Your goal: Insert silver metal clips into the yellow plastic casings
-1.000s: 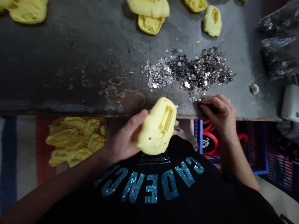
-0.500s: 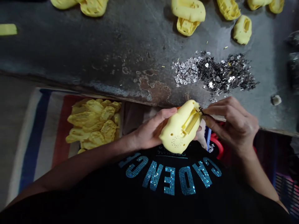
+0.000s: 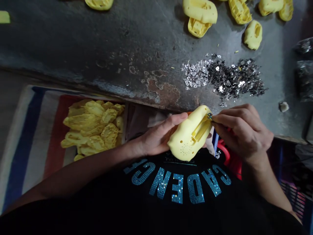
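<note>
My left hand (image 3: 161,135) holds a yellow plastic shell (image 3: 182,140) from its left side, thumb along the upper edge. The shell has a long rectangular recess, a few round holes and a cluster of tiny perforations. Between thumb and forefinger, my right hand (image 3: 242,130) pinches a small metal clip (image 3: 209,115) at the upper end of that recess. Whether the clip sits inside the slot or only touches its edge, I cannot tell. Just beyond, a pile of small shiny metal clips (image 3: 227,78) lies on the grey table (image 3: 97,42).
More yellow shells (image 3: 200,11) lie along the table's far side, with a single shell (image 3: 253,35) nearer the pile. At lower left, a box of yellow shells (image 3: 94,127) stands by a striped sheet (image 3: 31,130). A small whitish lump (image 3: 283,106) lies at right.
The metal clip has moved slightly into the upper end of the shell's recess, with my right fingers closer to it. The view has shifted slightly; my left hand keeps its hold.
</note>
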`<action>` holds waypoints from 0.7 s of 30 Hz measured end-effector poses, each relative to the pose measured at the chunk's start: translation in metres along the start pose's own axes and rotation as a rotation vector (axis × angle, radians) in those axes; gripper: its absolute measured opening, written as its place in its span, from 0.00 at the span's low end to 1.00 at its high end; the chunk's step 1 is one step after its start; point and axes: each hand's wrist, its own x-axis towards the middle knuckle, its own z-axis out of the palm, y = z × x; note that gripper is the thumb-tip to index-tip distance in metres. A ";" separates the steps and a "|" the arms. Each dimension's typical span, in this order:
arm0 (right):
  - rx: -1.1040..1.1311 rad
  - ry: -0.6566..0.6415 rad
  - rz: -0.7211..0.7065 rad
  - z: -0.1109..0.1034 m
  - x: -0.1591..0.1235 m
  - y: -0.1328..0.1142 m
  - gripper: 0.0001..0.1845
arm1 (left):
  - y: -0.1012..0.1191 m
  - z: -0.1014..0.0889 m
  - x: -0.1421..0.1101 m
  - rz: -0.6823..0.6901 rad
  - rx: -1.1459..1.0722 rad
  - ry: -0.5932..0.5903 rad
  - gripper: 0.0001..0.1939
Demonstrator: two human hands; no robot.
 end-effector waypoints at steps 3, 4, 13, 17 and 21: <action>-0.031 -0.013 -0.020 0.000 -0.001 0.000 0.18 | 0.000 0.001 -0.001 0.001 0.019 0.028 0.36; -0.038 -0.019 -0.026 0.000 -0.001 0.000 0.18 | 0.000 0.001 -0.001 -0.010 0.024 0.039 0.37; -0.009 0.007 0.014 0.003 -0.006 -0.001 0.19 | 0.002 0.007 0.003 -0.043 0.008 0.112 0.48; -0.009 0.074 0.085 0.007 -0.010 -0.003 0.19 | 0.002 0.010 0.003 -0.034 -0.024 0.132 0.47; -0.041 0.065 0.113 0.011 -0.012 -0.006 0.23 | 0.000 0.008 0.003 -0.005 -0.036 0.128 0.42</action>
